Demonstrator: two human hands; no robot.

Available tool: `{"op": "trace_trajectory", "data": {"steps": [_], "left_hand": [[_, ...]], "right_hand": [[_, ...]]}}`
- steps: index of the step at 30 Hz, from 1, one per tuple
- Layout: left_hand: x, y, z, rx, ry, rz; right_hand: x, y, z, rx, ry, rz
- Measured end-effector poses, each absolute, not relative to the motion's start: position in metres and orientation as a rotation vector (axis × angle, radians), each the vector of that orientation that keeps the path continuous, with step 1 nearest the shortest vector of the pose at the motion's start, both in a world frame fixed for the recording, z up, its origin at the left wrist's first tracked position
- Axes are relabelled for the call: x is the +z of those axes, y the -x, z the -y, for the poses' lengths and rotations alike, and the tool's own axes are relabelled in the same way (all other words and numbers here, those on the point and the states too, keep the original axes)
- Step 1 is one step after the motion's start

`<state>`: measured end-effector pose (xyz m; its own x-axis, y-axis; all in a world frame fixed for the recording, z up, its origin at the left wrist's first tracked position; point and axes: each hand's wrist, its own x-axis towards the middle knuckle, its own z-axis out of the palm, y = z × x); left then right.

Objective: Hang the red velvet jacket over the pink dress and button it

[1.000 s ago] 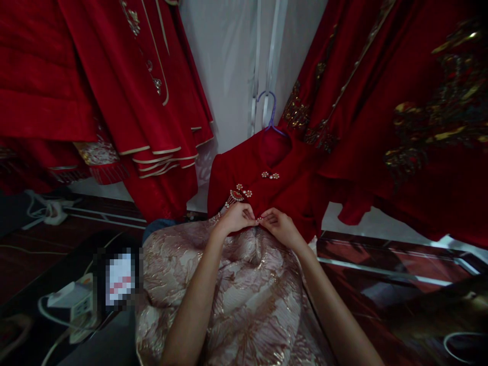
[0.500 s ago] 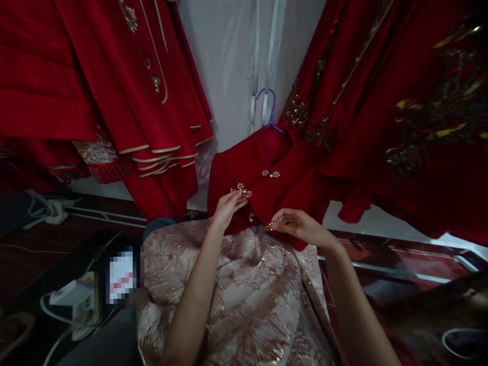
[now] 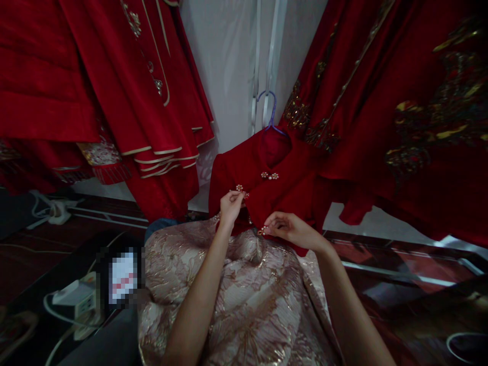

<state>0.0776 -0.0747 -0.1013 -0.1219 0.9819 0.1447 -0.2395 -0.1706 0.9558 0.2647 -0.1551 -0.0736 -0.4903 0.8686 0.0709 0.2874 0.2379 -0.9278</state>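
At the far middle hangs a short red cloth jacket (image 3: pixel 272 195) on a purple hanger (image 3: pixel 273 109), its lower front meeting a pale pink-and-gold floral brocade cloth (image 3: pixel 247 300) nearest us. We see the left hand (image 3: pixel 231 207) with its fingers drawn together at a beaded flower ornament (image 3: pixel 239 188) on the jacket's left front; they cover part of it, so we cannot tell whether they grip it. The right hand (image 3: pixel 292 227) has thumb and fingers clamped on a small gold-and-pearl looped clasp (image 3: pixel 262 231), its loop poking out. A screen (image 3: pixel 122 277) at near left is blurred into blocks, and the forearms are cut off by the near edge. One second ago both hands met at the jacket's lower edge; now we find them apart, the left higher, and its fingers more curled than half a second ago.
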Motion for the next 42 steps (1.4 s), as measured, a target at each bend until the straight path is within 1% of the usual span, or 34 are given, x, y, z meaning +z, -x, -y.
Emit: {"op": "trace_trajectory", "data": {"steps": [4,8,12,16,19,25,29,32,37,38,40,42], "left_hand": [[-0.085,-0.093,0.076,1.288,-1.462,-1.051],[-0.056,-0.112,0.071,1.391,-1.967,-0.968],[-0.036,-0.12,0.061,1.351,-2.38,-0.973],[-0.025,-0.117,0.056,1.333,-2.61,-1.021],[-0.018,-0.112,0.052,1.204,-2.787,-1.008],[0.004,-0.11,0.043,1.011,-2.965,-0.822],[0.005,-0.116,0.042,1.006,-2.92,-0.733],[-0.002,-0.118,0.038,0.99,-2.906,-0.715],[-0.007,-0.118,0.027,0.964,-2.981,-0.772],[-0.006,-0.117,0.027,0.982,-2.983,-0.818],[-0.004,-0.115,0.032,0.983,-3.001,-0.958],[-0.003,-0.11,0.037,0.889,-3.055,-1.141]], "right_hand": [[-0.066,-0.281,0.162,1.31,1.073,1.946],[-0.051,-0.302,0.176,1.431,1.135,2.005],[-0.042,-0.313,0.183,1.461,1.141,1.991],[-0.043,-0.318,0.183,1.457,1.135,1.987],[-0.044,-0.322,0.182,1.438,1.149,1.982],[-0.041,-0.324,0.184,1.415,1.16,1.999],[-0.04,-0.319,0.184,1.255,1.113,1.951],[-0.031,-0.312,0.175,1.024,1.051,1.823],[0.0,-0.283,0.137,0.634,0.966,1.558],[0.006,-0.275,0.126,0.611,0.921,1.531],[0.013,-0.259,0.104,0.668,0.848,1.537],[0.013,-0.248,0.084,0.737,0.929,1.521]]}}
